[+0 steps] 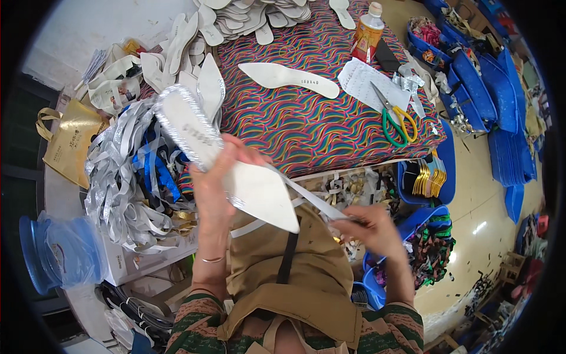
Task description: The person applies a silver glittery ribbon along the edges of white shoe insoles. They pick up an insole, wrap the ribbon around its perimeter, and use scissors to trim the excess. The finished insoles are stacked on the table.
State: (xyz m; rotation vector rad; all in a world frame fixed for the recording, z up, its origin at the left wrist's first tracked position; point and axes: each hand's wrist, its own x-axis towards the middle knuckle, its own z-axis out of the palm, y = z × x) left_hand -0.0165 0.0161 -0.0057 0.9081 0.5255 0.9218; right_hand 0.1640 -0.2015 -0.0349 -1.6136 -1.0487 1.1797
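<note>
My left hand point(213, 180) grips a white shoe insole point(262, 192) around its narrow middle, thumb on top. The insole is tilted, its pointed toe toward me and its rounded heel to the upper left. Shiny silver ribbon wraps the heel edge and runs along part of the side. From the insole's far edge a loose length of silver ribbon point(315, 200) stretches right to my right hand point(371, 231), whose fingers are pinched on it. Beyond, a bare white insole point(289, 79) lies on the patterned cloth, and an insole with silver edging point(211, 88) lies left of it.
Scissors point(394, 121) with green and yellow handles lie by a crumpled paper point(365, 84) and a drink bottle point(368, 32). A pile of insoles point(250, 20) is at the back. Silver ribbons point(127, 171) hang at left near a blue spool point(62, 251). Blue bins point(471, 88) line the right.
</note>
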